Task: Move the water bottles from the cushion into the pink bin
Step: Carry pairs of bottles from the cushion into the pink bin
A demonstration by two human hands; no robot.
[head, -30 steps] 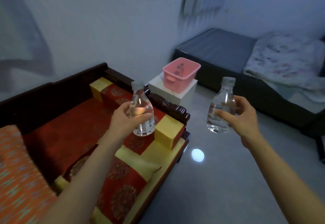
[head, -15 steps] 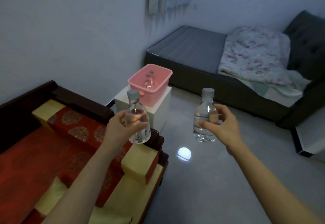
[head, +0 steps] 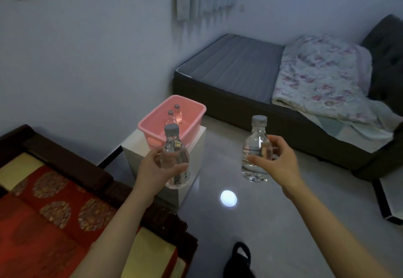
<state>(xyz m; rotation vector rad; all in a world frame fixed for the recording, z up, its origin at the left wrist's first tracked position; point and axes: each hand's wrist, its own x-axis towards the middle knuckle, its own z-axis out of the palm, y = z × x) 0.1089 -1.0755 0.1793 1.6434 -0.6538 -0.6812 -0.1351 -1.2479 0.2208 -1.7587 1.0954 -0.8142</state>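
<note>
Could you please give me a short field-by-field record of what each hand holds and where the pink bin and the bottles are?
left hand: grips the left bottle, upright, in front of the pink bin
right hand: grips the right bottle, upright, over the floor
pink bin: on a white stand by the wall
in bin: front bottle and rear bottle, both upright
cushion: lower left, no bottle on the visible part
task state: held bottles not yet in bin
</note>
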